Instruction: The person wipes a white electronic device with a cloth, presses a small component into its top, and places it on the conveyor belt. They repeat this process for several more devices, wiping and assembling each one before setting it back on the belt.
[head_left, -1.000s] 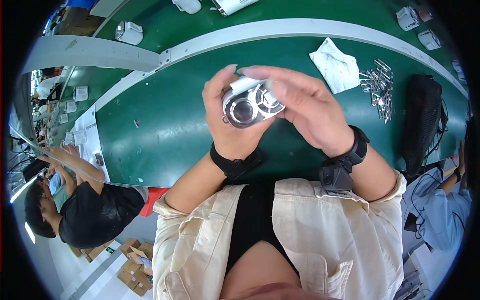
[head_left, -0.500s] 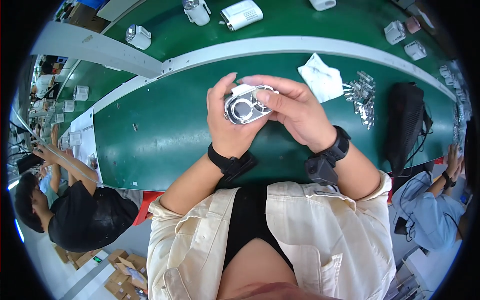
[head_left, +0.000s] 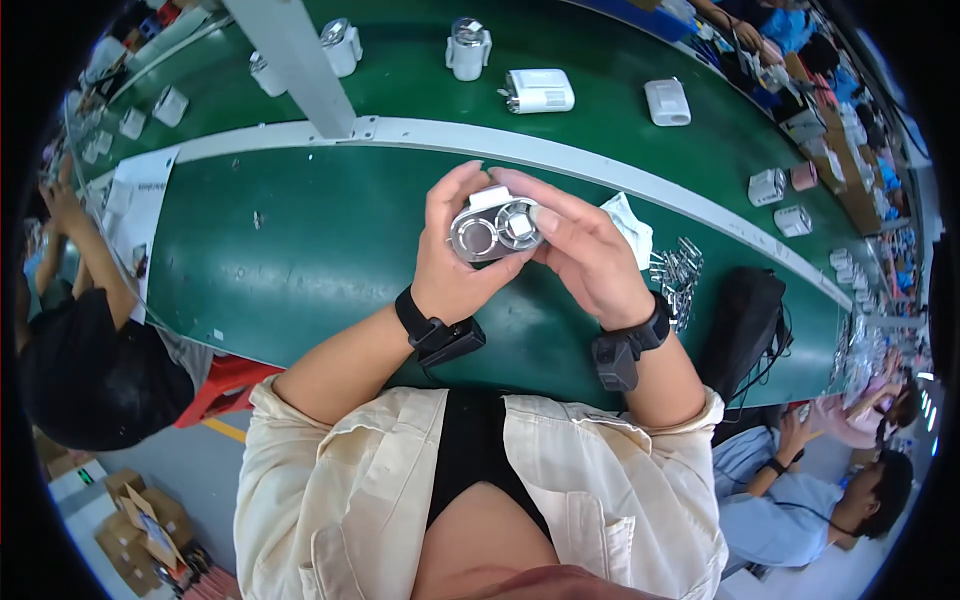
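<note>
Both my hands hold one small white and silver device (head_left: pixel 492 228) with two round metal parts on its face, up in front of my chest and above the green table (head_left: pixel 300 250). My left hand (head_left: pixel 455 250) cups it from the left and below. My right hand (head_left: pixel 580 255) grips its right side, thumb across the top. Each wrist wears a black band.
A white cloth (head_left: pixel 632 225) and a pile of small metal clips (head_left: pixel 675 275) lie right of my hands, beside a black bag (head_left: pixel 745 325). Several white devices (head_left: pixel 540 90) stand on the far belt beyond a grey rail (head_left: pixel 600 165). Other people sit left and right.
The device and both hands stay together. The view has tilted, so the far belt with its white devices shows more fully.
</note>
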